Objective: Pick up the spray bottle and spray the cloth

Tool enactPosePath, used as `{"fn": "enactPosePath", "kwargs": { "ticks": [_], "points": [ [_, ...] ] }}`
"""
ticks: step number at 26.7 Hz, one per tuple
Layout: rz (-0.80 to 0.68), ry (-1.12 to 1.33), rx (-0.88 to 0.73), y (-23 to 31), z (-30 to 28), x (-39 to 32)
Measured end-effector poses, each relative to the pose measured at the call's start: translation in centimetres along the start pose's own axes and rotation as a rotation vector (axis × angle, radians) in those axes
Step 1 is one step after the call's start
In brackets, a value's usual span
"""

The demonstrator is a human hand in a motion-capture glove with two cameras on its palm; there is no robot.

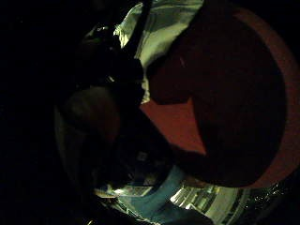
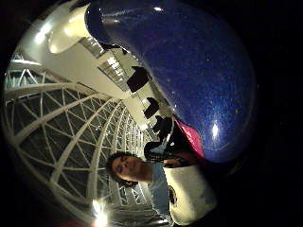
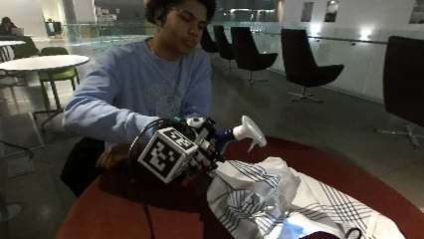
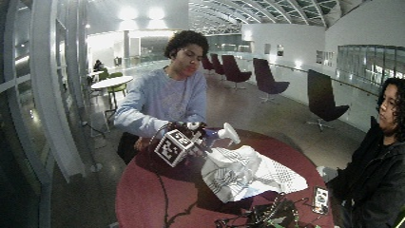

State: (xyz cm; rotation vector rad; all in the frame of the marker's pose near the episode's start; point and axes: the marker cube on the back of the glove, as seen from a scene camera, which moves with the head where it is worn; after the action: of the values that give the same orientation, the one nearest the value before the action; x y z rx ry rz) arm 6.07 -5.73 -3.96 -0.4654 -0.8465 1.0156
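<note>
Outside view: the gloved right hand [image 3: 202, 142] is gripping the spray bottle [image 3: 244, 132], fingers curled round its neck, lifting it clear of the red counter [image 3: 119, 214]. The white nozzle is pointing right, above the near edge of the cloth [image 3: 278, 199]. The white, dark-lined cloth is lying bunched on the counter, just right of the hand.

Wide outside view: the bottle is hanging over the cloth's far left corner, not touching it.

Thumb side palm view: the blue bottle body [image 2: 189, 71] is filling the frame, close against the palm.

Little finger side palm view: cloth [image 1: 159, 33] and red counter [image 1: 173, 122] are showing; the fingers are too dark to read.
</note>
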Motion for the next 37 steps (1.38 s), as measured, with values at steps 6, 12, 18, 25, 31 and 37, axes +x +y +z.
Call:
{"fn": "enactPosePath", "kwargs": {
  "ticks": [6,12,18,25,31,37],
  "points": [
    [-0.393,0.016,0.065,0.6,4.9,-4.5],
    [-0.797,0.078,-0.018,-0.7,14.4,-9.5],
    [-0.948,0.141,-0.117,-5.2,23.3,-10.9],
    [-0.968,0.148,-0.074,-7.4,26.7,-10.8],
    [-0.877,0.213,0.006,-8.8,25.5,-8.7],
    [-0.864,0.378,0.021,-4.2,18.2,-6.0]
  ]
}}
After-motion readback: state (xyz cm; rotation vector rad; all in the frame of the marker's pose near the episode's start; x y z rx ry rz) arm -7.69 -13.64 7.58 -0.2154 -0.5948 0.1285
